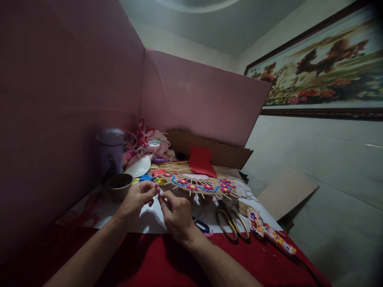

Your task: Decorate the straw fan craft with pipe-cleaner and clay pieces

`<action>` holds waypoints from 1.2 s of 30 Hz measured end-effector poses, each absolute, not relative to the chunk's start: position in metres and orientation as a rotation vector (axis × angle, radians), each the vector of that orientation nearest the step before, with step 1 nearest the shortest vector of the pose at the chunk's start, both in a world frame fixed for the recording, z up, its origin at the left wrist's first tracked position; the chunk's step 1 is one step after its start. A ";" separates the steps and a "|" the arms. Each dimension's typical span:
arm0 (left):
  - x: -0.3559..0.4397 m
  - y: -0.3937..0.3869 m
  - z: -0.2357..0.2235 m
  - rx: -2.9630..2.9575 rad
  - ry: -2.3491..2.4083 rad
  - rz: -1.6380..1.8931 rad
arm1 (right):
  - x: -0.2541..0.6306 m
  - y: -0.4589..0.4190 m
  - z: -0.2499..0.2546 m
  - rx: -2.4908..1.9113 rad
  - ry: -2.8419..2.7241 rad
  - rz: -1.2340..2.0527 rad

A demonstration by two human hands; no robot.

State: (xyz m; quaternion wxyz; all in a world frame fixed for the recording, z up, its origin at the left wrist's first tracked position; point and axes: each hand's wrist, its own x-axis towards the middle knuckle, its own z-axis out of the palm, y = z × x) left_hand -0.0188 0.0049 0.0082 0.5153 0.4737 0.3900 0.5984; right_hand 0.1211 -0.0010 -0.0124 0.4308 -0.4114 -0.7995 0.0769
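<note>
A small pink piece (157, 189), its material too small to make out, is pinched between thumb and fingertips of my left hand (140, 196). My right hand (177, 213) closes its thumb and forefinger on the lower end of that piece. Just beyond the hands stands a decorated craft piece (191, 185) with thin sticks poking from its rim. Pink flowers with yellow centres and a wavy blue line run along its brown surface. Yellow and blue packets (145, 178) lie behind my left hand.
Gold-handled scissors (231, 223), a blue-handled tool (201, 225) and a flower-patterned glue gun (269, 231) with a cord lie right. A dark bowl (119, 187) and purple tumbler (110, 153) stand left. Behind are sticks (170, 167), red paper (201, 160) and pink fabric (158, 145).
</note>
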 end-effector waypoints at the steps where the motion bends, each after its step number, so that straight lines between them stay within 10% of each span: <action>1: -0.018 0.005 0.008 1.137 0.945 1.452 | 0.120 -0.002 -0.013 -1.018 -2.008 0.190; 36: -0.017 0.012 0.001 0.908 0.844 1.398 | 0.121 -0.003 -0.016 -1.053 -2.191 0.199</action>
